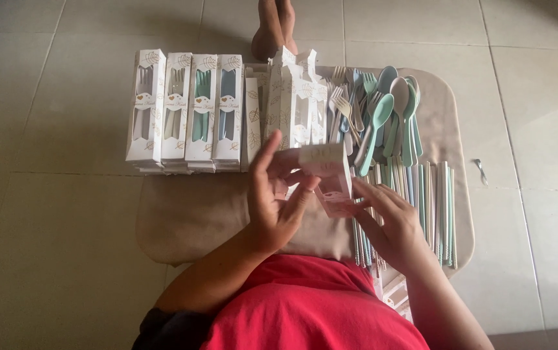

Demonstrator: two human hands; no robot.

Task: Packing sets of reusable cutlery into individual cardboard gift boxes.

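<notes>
Both my hands hold a small white window box (pixel 328 175) above my lap, over the near edge of a beige low table (pixel 188 214). My left hand (pixel 276 198) grips its left side with thumb and fingers. My right hand (pixel 383 223) supports it from below on the right. The box looks partly unfolded, with an end flap open. Just beyond it lie pastel chopsticks (pixel 421 201) in rows, and a heap of pastel forks and spoons (pixel 376 113).
A neat row of filled white window boxes (pixel 185 113) lies at the table's far left. Several empty boxes (pixel 295 97) stand upright in the middle. Feet (pixel 274 29) rest on the tiled floor beyond. A small metal item (pixel 480 170) lies on the floor at right.
</notes>
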